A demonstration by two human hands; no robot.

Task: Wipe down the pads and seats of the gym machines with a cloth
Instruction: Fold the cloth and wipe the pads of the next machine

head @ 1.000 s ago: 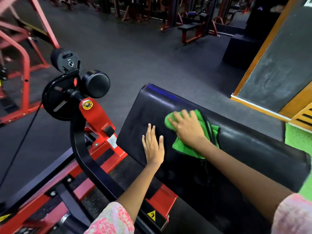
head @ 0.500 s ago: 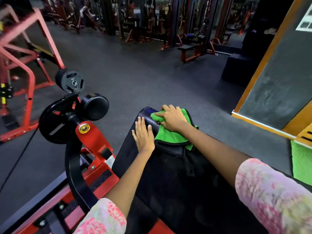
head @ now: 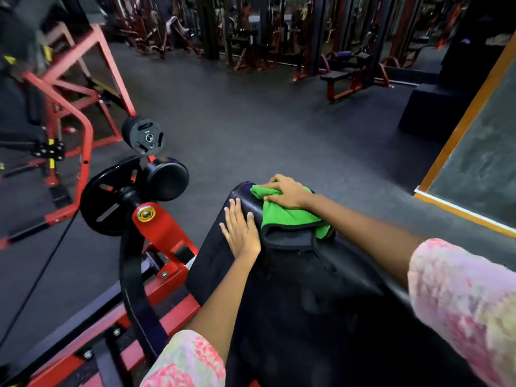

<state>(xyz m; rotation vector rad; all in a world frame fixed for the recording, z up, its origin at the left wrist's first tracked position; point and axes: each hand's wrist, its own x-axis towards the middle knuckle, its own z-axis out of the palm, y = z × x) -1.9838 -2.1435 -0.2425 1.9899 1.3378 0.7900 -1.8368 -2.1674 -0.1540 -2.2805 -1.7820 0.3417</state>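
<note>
A long black machine pad [head: 293, 297] runs from the lower right up to the middle of the view. A bright green cloth [head: 287, 216] lies over the pad's far top end. My right hand [head: 286, 192] presses down on the cloth there, fingers curled over its far edge. Just to the left, my left hand [head: 240, 229] lies flat on the bare pad, fingers together and holding nothing. A dark strap [head: 287, 240] with stitched edges crosses the pad just below the cloth.
The machine's red frame [head: 164, 236] and black lever arm [head: 134, 289] stand left of the pad, with weight plates [head: 143, 135] and a round roller [head: 166, 178]. Another red rack [head: 69, 107] is far left. Benches [head: 343, 76] line the back. A wood-framed wall panel [head: 474, 152] is at right.
My right hand has slid the cloth up the pad to its far top end. My left hand has followed up the pad. The view has tilted up toward the room.
</note>
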